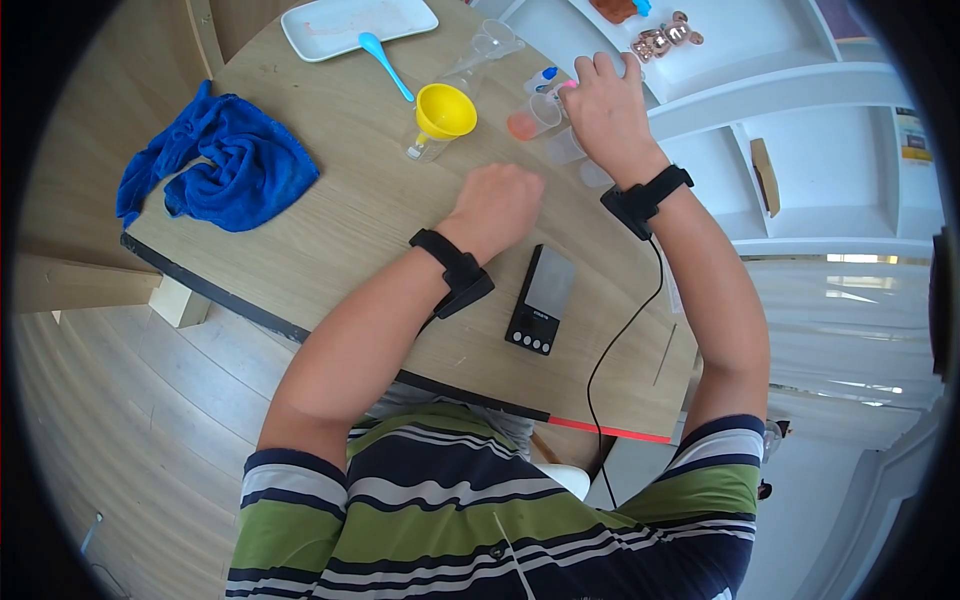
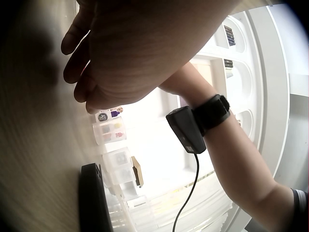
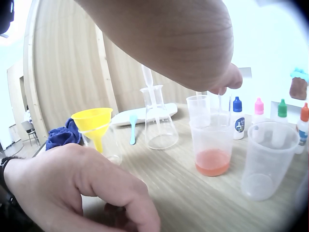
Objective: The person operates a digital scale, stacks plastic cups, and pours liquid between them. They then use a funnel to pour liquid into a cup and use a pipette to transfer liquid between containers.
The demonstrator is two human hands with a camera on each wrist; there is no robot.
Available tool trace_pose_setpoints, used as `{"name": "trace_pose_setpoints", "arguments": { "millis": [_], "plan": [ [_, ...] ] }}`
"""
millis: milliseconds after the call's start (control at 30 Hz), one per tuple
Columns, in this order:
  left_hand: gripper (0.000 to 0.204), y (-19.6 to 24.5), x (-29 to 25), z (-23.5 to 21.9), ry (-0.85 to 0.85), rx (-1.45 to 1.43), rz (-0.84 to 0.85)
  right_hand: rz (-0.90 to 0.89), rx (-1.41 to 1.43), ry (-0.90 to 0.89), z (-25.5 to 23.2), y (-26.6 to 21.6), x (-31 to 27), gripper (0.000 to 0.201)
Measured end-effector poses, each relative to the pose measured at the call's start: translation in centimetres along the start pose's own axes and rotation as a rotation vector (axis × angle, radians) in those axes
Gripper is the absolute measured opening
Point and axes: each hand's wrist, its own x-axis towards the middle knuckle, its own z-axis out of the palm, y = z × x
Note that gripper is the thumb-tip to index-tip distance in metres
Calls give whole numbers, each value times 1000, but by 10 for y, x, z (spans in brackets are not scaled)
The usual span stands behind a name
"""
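The left hand (image 1: 498,205) lies low over the wooden table, fingers loosely curled and holding nothing; it also shows in the right wrist view (image 3: 91,188). The right hand (image 1: 610,110) reaches among cups and bottles at the table's far right edge. Its fingertips point down behind a clear cup with orange-red liquid (image 3: 212,162), near a clear-sided item; whether they grip it is unclear. An empty clear cup (image 3: 268,159) stands beside the liquid one. Dropper bottles with blue (image 3: 237,104), pink (image 3: 259,106), green (image 3: 282,108) and orange caps (image 3: 304,113) stand behind.
A yellow funnel (image 1: 445,110) sits in a clear cup. A conical flask (image 3: 161,135) holds a pipette. Around them are a blue spoon (image 1: 385,65), white tray (image 1: 330,45), blue cloth (image 1: 245,170) and black scale (image 1: 541,300). A cable hangs from the right wrist.
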Motion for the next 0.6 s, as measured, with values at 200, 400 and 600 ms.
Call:
{"name": "trace_pose_setpoints", "arguments": {
  "millis": [200, 400, 600],
  "plan": [
    [9, -1, 0, 1, -5, 8, 1, -11, -1, -9, 0, 0, 0, 8],
    [10, -1, 0, 1, -10, 8, -2, -9, 18, -2, 2, 2, 0, 9],
    [9, -1, 0, 2, -2, 5, 3, -16, 18, -25, 4, -2, 2, 9]
  ]
}}
